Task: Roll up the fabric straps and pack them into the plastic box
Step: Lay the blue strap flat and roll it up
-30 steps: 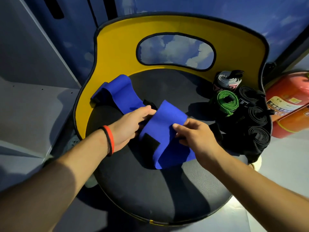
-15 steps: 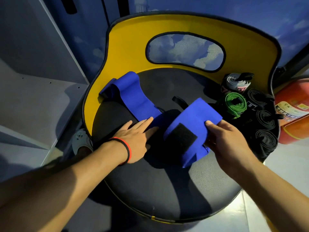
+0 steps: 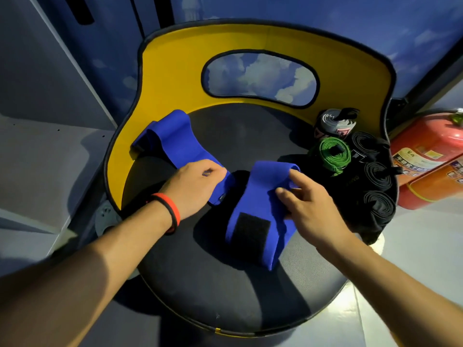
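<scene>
On the chair seat (image 3: 225, 284), rolled straps (image 3: 375, 171) lay done; our left hand (image 3: 195, 189) and right hand (image 3: 313, 211) clutched the unrolled blue strap (image 3: 258, 196).

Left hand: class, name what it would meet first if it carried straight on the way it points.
From the left hand, probably the raised fold of the wide blue fabric strap that the right hand pinches, though depth is unclear.

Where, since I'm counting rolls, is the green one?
Head view: the green rolled strap lies at the right rear of the chair seat, in front of the grey roll, left of the black rolls.
</scene>
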The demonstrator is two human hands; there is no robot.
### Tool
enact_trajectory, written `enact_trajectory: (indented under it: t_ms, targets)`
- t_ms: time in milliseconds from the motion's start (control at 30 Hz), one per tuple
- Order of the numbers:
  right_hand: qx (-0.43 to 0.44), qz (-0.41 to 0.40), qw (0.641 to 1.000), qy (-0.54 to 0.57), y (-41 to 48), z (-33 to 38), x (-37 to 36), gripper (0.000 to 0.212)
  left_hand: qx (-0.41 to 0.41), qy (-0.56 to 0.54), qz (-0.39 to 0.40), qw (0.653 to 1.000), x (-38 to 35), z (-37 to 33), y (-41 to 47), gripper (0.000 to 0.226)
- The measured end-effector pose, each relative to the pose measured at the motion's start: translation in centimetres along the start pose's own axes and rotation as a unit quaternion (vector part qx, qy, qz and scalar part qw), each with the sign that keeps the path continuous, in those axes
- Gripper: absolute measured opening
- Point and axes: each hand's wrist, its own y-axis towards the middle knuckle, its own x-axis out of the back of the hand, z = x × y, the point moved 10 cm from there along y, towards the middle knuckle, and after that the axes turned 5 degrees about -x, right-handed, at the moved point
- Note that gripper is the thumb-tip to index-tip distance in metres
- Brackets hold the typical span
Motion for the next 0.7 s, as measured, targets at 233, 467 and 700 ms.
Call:
enact_trajectory:
  t_ms: [233,467,700]
  targets:
    - [0.244,0.106,0.925,-0.272,-3.0,3.0,-4.2,0.027,0.145,-0.353,0.086,0.92,-3.1,0.2,-0.7,0.04]
    - [0.364,0.061,0.815,-0.446,-4.9,4.6,-4.6,0.026,0.118,-0.383,0.127,0.907,-2.9,-0.1,-1.1,0.054]
    - [0.289,-0.042,0.93,-0.222,-3.8,6.4,1.4,0.007,0.069,-0.358,0.162,0.917,-2.8,-0.5,-0.5,0.03]
